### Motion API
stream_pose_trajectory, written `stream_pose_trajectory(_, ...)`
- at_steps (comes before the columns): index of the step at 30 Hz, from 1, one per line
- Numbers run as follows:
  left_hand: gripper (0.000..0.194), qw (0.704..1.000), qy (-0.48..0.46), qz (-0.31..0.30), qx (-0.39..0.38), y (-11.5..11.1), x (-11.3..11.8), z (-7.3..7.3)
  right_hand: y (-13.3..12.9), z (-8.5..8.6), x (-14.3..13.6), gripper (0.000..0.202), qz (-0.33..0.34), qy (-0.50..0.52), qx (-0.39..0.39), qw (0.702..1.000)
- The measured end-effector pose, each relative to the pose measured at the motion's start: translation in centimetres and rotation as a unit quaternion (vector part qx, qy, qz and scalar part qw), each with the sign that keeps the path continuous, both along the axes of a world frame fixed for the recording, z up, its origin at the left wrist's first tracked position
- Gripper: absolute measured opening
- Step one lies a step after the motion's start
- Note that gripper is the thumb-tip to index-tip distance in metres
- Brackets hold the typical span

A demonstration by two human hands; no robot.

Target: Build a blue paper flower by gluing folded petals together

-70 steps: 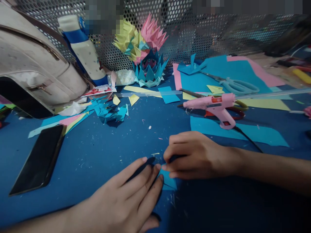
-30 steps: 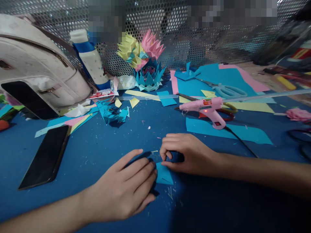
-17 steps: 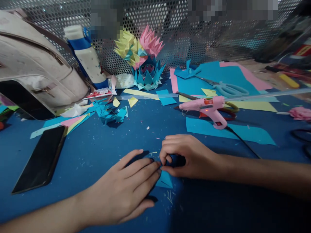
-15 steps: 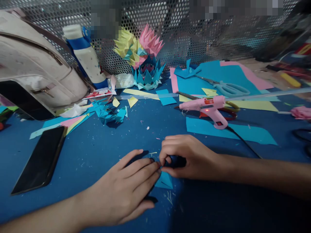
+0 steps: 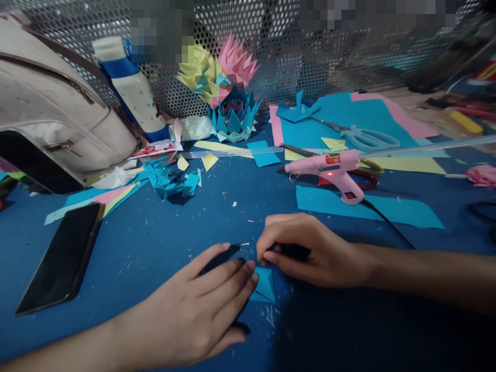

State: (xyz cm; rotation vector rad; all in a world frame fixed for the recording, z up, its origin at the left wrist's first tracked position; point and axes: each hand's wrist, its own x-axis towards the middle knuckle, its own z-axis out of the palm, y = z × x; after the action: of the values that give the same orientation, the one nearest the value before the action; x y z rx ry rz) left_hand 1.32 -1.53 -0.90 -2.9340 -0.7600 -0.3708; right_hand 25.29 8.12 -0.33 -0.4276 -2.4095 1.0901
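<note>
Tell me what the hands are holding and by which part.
A small blue paper piece: left hand presses its left side flat, right hand pinches its top corner. Nothing is lifted.

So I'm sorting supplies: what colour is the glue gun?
Pink glue gun, with a black cord; clearest in the head view.

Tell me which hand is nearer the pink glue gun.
Right. The right hand lies just below the pink glue gun, apart from it; the left hand sits lower and further left, fingertips on the small blue paper piece.
</note>
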Motion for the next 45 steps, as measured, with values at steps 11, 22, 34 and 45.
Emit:
stream_pose_trajectory(11, 0.049, 1.0, 0.001, -0.005, 0.007, 0.0, -0.1, 0.0, 0.1, -0.2, 0.0, 0.018, 0.048, 0.011, 0.12, 0.992)
stream_pose_trajectory(22, 0.044, 1.0, -0.017, -0.001, 0.016, -0.2, -0.1, -0.2, 1.0, -0.3, 0.4, 0.016, 0.125, 0.014, 0.243, 0.962)
stream_pose_trajectory(34, 0.042, 0.999, -0.022, 0.0, 0.042, 0.0, -0.1, -0.1, 1.2, -0.2, 0.2, 0.021, 0.132, 0.017, 0.247, 0.96)
stream_pose_trajectory(45, 0.033, 0.994, -0.037, 0.002, 0.099, -0.4, 0.9, -0.2, 1.4, -0.4, 0.1, 0.024, 0.112, 0.052, 0.133, 0.983)
